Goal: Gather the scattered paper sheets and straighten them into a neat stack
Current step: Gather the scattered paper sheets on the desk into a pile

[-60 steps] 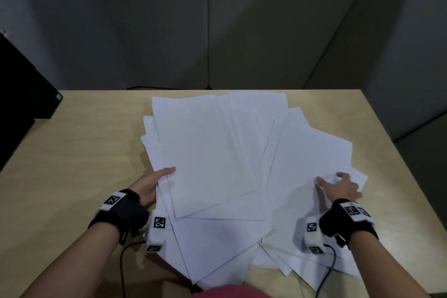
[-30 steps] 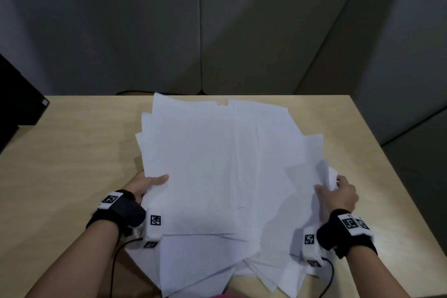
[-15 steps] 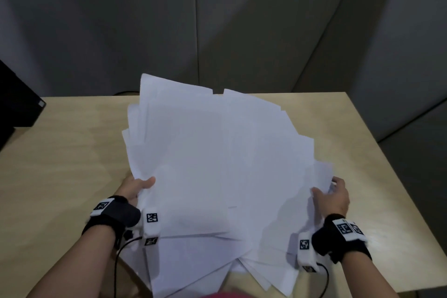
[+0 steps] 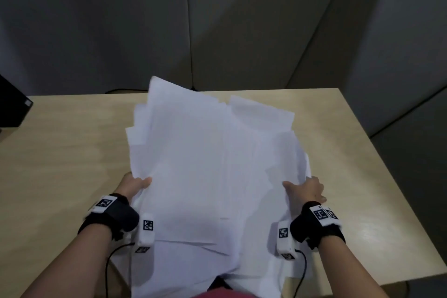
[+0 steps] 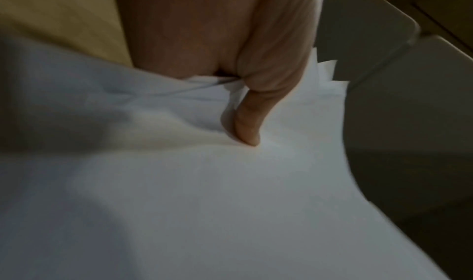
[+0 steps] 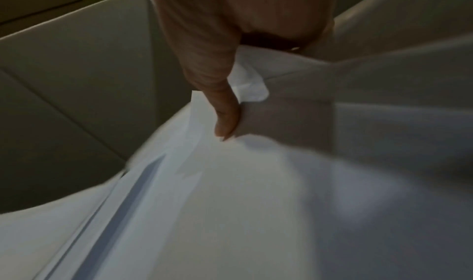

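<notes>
While both hands lift the loose paper sheets off the bench, we see from the head camera the left hand pinching the bundle's left edge and the right hand pinching its right edge. The sheets fan unevenly, far edges raised, near edges sagging toward the body. We judge that lower sheets could slide out, since only the side edges are held. No containers appear in this view.

At the left wrist, the thumb presses into the top sheet over staggered edges; an inner sheet may work free.

At the right wrist, we see a thumb clamping a curled corner, which we think could crease. No containers show at either wrist.
</notes>
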